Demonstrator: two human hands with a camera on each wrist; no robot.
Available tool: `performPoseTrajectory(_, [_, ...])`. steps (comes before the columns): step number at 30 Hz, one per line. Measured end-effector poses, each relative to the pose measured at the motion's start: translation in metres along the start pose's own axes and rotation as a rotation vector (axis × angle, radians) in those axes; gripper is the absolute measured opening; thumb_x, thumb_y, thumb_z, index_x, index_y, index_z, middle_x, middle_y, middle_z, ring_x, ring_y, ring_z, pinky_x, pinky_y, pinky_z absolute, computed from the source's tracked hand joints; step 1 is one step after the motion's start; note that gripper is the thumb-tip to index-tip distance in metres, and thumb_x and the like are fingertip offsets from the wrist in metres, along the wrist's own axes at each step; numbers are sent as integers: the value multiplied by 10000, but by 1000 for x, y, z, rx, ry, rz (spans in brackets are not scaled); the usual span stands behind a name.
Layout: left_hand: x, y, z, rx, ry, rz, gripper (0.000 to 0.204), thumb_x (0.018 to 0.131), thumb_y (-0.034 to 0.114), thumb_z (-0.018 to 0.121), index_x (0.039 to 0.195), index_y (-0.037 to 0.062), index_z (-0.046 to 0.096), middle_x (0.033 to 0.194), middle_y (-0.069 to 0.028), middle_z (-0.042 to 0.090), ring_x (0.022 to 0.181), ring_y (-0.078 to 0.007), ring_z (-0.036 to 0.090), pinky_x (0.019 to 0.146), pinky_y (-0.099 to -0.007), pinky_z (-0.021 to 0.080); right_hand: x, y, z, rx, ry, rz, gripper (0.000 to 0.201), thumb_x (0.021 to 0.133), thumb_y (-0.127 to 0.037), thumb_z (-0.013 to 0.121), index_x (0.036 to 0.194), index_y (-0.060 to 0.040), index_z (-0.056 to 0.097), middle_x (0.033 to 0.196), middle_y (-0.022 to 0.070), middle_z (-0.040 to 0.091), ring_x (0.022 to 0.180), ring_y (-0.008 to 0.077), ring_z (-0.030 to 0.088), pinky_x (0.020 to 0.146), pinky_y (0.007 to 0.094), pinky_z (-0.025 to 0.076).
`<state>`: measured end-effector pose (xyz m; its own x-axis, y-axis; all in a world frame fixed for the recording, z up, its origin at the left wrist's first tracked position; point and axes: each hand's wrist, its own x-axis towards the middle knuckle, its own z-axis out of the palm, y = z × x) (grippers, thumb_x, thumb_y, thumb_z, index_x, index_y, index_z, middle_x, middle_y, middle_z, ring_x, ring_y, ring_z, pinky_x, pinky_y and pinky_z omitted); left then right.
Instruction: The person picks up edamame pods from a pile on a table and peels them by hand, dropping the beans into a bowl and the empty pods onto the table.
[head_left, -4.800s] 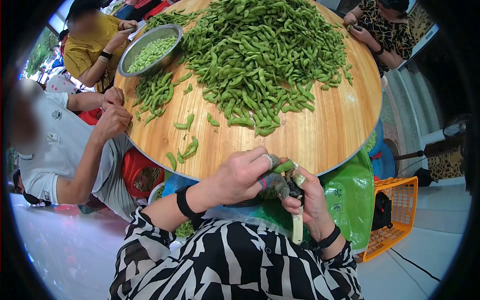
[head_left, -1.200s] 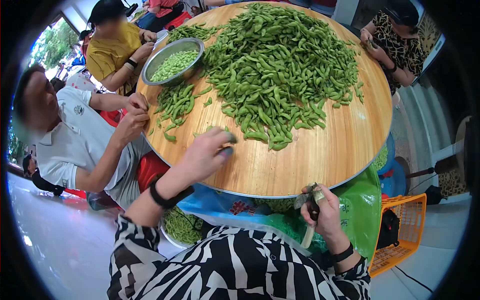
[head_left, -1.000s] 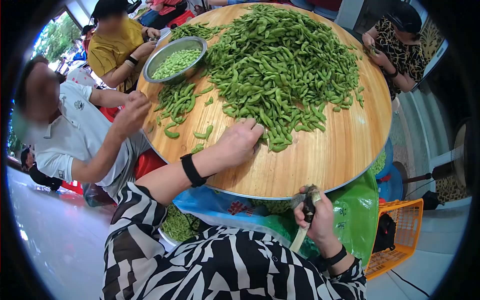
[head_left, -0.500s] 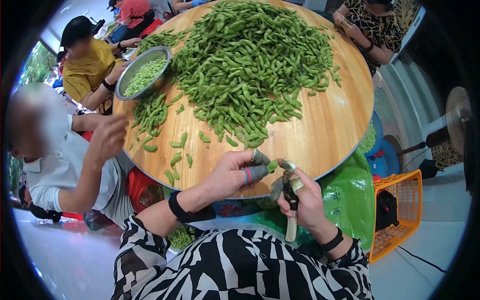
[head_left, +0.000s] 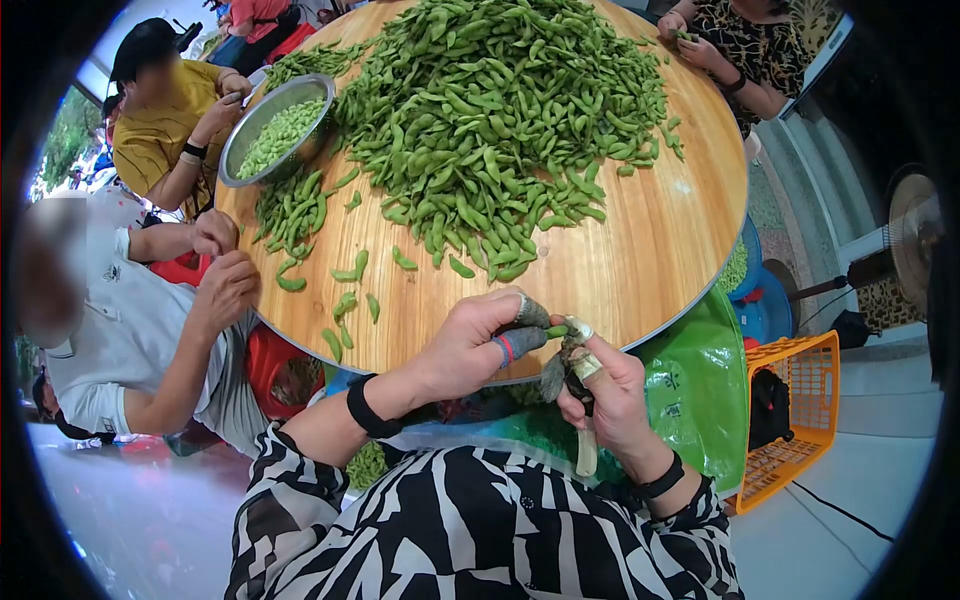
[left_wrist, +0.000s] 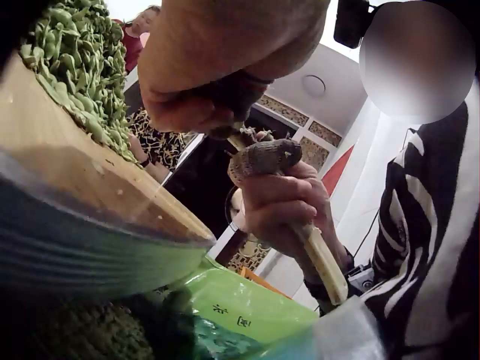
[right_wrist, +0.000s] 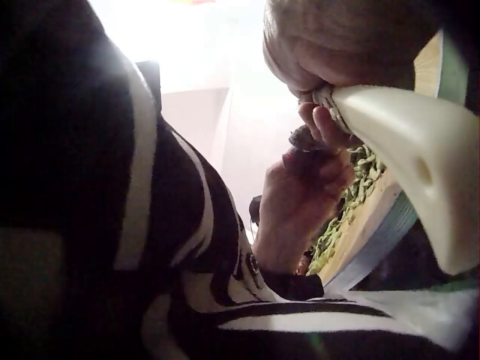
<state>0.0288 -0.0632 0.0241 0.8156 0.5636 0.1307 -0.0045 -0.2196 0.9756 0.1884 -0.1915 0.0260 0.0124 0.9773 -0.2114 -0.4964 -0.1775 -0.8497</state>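
Observation:
Over the near edge of the round table, my left hand, with dark coverings on thumb and finger, pinches a green pod. The pod's far end meets the fingertips of my right hand. That hand grips a tool with a pale handle; its working end is hidden among the fingers. In the left wrist view the pale handle sticks out below my right hand. The right wrist view shows the handle up close, with my left hand beyond it.
A large heap of pods covers the table's middle, and loose pods lie at its left. A metal bowl of shelled beans stands at the far left. Green plastic and an orange crate are at the right. Other people sit around.
From the heap's near edge, my left hand has come back to my right hand with a pod. Since half a second ago, the pod has moved in against the right fingertips.

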Motion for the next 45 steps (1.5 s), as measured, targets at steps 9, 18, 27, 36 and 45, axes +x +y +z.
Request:
performPoseTrajectory(9, [-2, -12, -5, -1198, -219, -574, 126, 895, 94, 605, 979, 7, 641, 741, -46, 610, 608, -109, 544, 546, -260, 430, -2, -4, 1, 205, -32, 84, 380, 995, -145, 418, 1346, -2, 439, 711, 55, 525, 473, 68, 409, 403, 185, 338])
performPoseTrajectory(18, [-5, 3, -3, 584, 13, 385, 226, 783, 91, 697, 979, 2, 628, 740, -97, 545, 606, -244, 553, 550, -314, 450, 0, 3, -8, 444, -53, 210, 432, 969, -161, 473, 1369, -13, 402, 886, 125, 598, 473, 91, 426, 377, 192, 357])
performPoseTrajectory(27, [-6, 2, 7, 459, 1, 335, 207, 786, 72, 652, 983, 14, 629, 748, -140, 552, 644, -327, 580, 568, -379, 463, -9, 6, -5, 381, 19, 164, 404, 967, -172, 479, 1331, 0, 448, 859, 129, 599, 476, 104, 449, 359, 203, 351])
performPoseTrajectory(36, [1, 16, 10, -157, 30, -149, 126, 910, 120, 557, 883, 17, 624, 682, -78, 580, 544, -187, 556, 478, -285, 417, -14, 1, -12, 196, 35, 61, 373, 958, -185, 515, 1277, 8, 516, 722, 112, 583, 442, 118, 460, 359, 217, 347])
performPoseTrajectory(45, [-1, 4, 5, -652, -161, -535, 166, 934, 101, 539, 1028, -11, 617, 806, -57, 632, 598, -80, 562, 484, -184, 402, -12, -2, -24, -169, 152, -19, 319, 952, -133, 509, 1224, 31, 543, 715, 64, 576, 449, 84, 459, 373, 194, 309])
